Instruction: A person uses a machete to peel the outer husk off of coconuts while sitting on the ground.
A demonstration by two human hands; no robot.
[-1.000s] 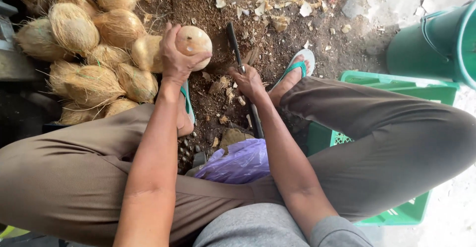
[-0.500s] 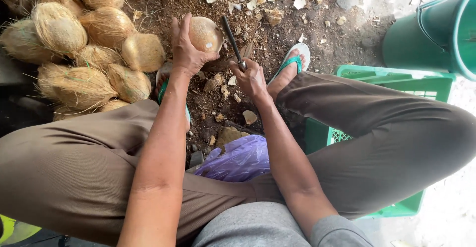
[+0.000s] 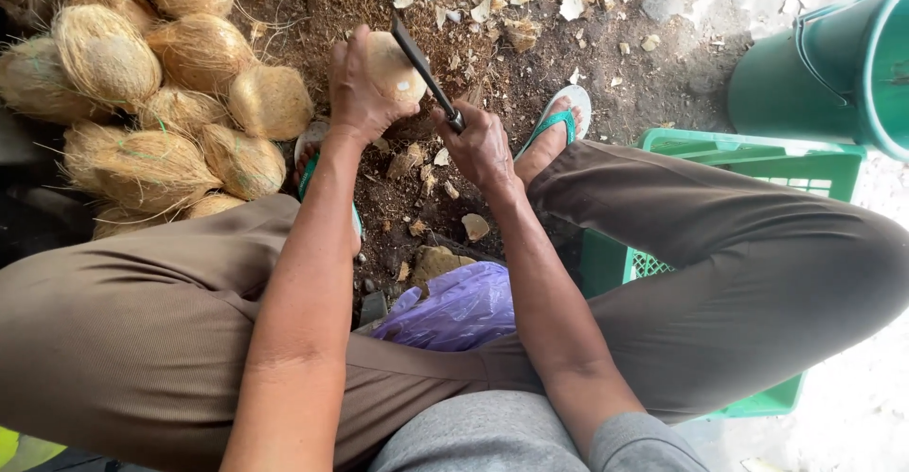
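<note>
My left hand (image 3: 358, 89) grips a husked, pale brown coconut (image 3: 398, 67) held out over the dirt between my feet. In my right hand (image 3: 481, 145) is a dark-bladed knife (image 3: 421, 65), its handle enclosed by my fingers and its blade lying across the coconut's right side. Shell chips and husk fibre (image 3: 426, 174) lie on the ground below both hands. My knees, in brown trousers, frame the view at left and right.
A heap of fibrous coconuts (image 3: 161, 103) lies at the left. A green plastic crate (image 3: 757, 160) sits under my right leg, with a green bucket (image 3: 833, 74) beyond it. A purple plastic bag (image 3: 459, 306) rests between my thighs. My feet wear green sandals (image 3: 559, 117).
The coconut has shifted slightly right and nearer in my left hand. My right hand has swung the knife up so the blade now rests against the coconut.
</note>
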